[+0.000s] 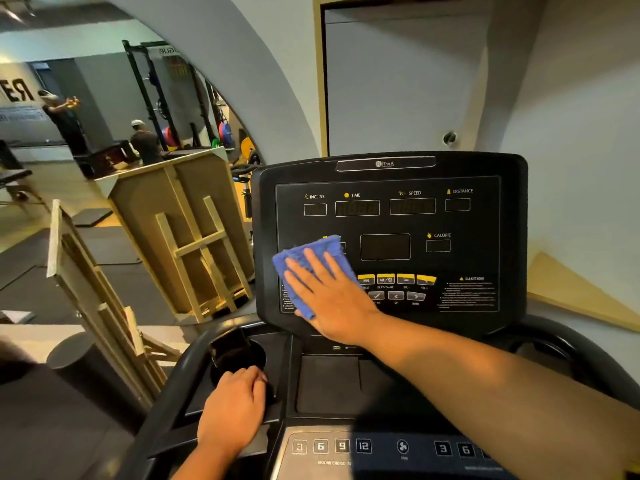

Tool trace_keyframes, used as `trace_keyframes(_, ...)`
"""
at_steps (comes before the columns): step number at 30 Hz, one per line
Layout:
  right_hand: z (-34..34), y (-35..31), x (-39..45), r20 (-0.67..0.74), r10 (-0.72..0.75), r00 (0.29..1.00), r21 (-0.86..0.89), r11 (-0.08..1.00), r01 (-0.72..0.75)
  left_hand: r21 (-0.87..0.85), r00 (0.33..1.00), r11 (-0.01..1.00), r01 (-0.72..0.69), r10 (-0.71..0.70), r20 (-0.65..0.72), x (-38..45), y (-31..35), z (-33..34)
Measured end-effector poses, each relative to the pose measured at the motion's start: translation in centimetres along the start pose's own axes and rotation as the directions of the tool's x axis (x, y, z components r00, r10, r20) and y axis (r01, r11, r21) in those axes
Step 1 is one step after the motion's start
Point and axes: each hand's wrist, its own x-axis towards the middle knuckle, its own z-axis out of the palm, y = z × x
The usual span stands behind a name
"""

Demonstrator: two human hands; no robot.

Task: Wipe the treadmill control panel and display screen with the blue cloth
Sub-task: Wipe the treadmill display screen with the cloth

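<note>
Two hands are at work on the treadmill. The right hand [329, 292] lies flat with fingers spread, pressing the blue cloth [306, 271] against the lower left corner of the display screen [388, 244], so the palm's whole width drives the wipe. The cloth covers the label and small window at that corner, and the hand hides some yellow buttons [396, 279]. The left hand [233, 410] is curled over the console's left edge beside the cup holder [239, 355], probably bracing the body. A dark object in the holder may be a phone; glare blurs it.
</note>
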Motion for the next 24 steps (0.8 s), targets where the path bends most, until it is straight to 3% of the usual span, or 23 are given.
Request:
trace_keyframes(5,0.5,-2.2,2.4,0.039,-0.184,0.982,0.053,0.982,0.182,0.013,1.000,1.000,0.017,-0.017,0.000,0.2,-0.2,0.2)
trace_keyframes(10,0.3,1.8,-2.1,0.044,-0.256,0.966,0.120,0.961,0.249,0.030,1.000,0.999,0.019,-0.019,0.005,0.3,-0.5,0.5)
trace_keyframes(14,0.1,6.3,-7.8,0.076,-0.158,0.985,0.101,0.984,0.150,0.035,1.000,0.999,0.013,-0.013,0.004,0.2,-0.6,0.6)
trace_keyframes(19,-0.6,11.4,-15.1,0.129,0.069,0.989,0.033,0.997,-0.074,0.025,1.000,1.000,0.011,-0.012,0.016,0.1,-0.4,0.5)
trace_keyframes(24,0.2,8.5,-16.6,0.132,0.309,0.942,0.025,0.949,-0.315,0.013,1.000,1.000,0.011,-0.011,0.008,0.1,-0.4,0.5)
